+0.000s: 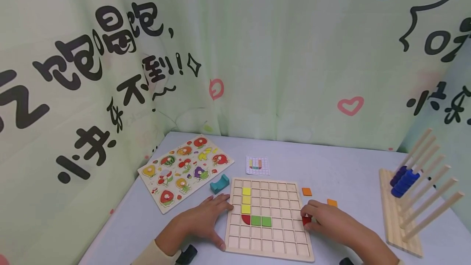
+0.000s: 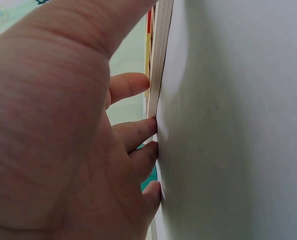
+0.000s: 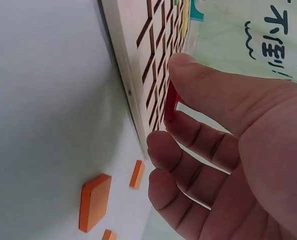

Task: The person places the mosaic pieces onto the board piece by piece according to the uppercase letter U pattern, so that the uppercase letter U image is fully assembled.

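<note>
A wooden grid board (image 1: 272, 236) lies on the table, holding a column of yellow squares (image 1: 246, 200), a red rounded tile (image 1: 245, 219) beneath them and two green squares (image 1: 261, 221) beside that. My left hand (image 1: 206, 218) rests at the board's left edge, fingers spread; in the left wrist view, its fingertips (image 2: 149, 125) touch the edge and table. At the board's right edge, my right hand (image 1: 325, 221) pinches a red tile (image 3: 171, 101) between thumb and forefinger. Its other fingers are bent loosely. Part of that tile is hidden by the fingers.
Orange tiles (image 1: 307, 192) lie right of the board. A small pattern card (image 1: 257, 165) is behind it. To the left are a teal block (image 1: 219, 184) and a fruit puzzle board (image 1: 154, 183). A wooden peg stand (image 1: 408, 238) with blue rings stands far right.
</note>
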{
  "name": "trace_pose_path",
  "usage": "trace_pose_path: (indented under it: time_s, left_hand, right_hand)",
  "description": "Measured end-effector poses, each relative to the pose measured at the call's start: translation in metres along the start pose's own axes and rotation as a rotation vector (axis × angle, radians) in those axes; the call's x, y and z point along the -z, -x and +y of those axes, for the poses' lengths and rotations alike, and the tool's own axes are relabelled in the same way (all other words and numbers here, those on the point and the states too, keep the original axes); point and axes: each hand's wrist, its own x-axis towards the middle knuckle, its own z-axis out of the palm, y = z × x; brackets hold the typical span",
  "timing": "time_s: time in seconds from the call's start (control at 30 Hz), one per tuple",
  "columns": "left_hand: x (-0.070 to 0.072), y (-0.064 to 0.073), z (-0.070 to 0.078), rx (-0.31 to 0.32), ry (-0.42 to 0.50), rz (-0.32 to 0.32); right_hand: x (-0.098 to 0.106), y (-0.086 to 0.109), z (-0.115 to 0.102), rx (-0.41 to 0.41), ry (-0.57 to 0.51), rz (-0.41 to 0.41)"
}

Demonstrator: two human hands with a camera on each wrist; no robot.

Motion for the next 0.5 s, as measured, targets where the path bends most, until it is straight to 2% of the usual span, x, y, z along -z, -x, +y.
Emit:
trace_pose_path:
  time_s: [0.3, 0.5]
  left_hand:
    - [0.000, -0.001, 0.000, 0.000, -0.006, -0.003]
    - [0.002, 0.001, 0.001, 0.005, 0.002, -0.009]
  right_hand:
    - [0.000, -0.006, -0.007, 0.072, -0.043, 0.012]
    - [-0.004, -0.014, -0.013, 0.085, -0.052, -0.007]
